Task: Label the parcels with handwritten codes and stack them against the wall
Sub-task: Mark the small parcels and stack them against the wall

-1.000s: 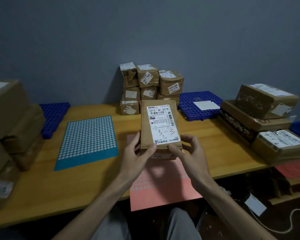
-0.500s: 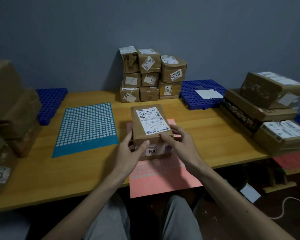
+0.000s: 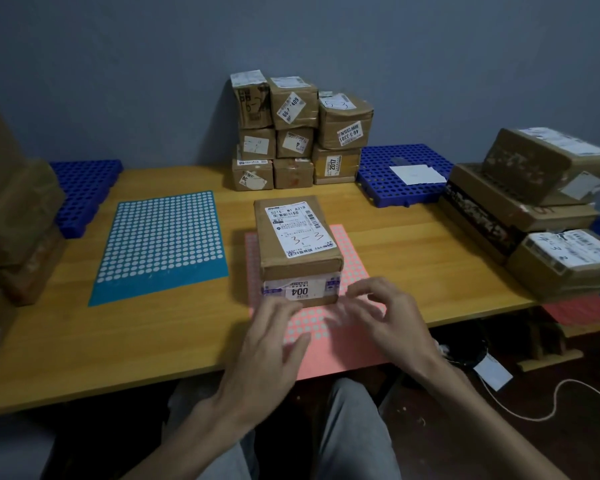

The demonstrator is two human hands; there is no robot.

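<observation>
Sitting on the pink sticker sheet [image 3: 343, 355] is the parcel [image 3: 298, 251] marked 3-3; left hand [image 3: 271, 337] and right hand [image 3: 385, 317] hover just beside it, fingers loose, empty.

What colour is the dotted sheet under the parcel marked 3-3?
The sheet is pink; head view.

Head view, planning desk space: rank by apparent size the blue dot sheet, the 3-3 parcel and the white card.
1. blue dot sheet
2. 3-3 parcel
3. white card, smallest even allowing for its distance
</observation>
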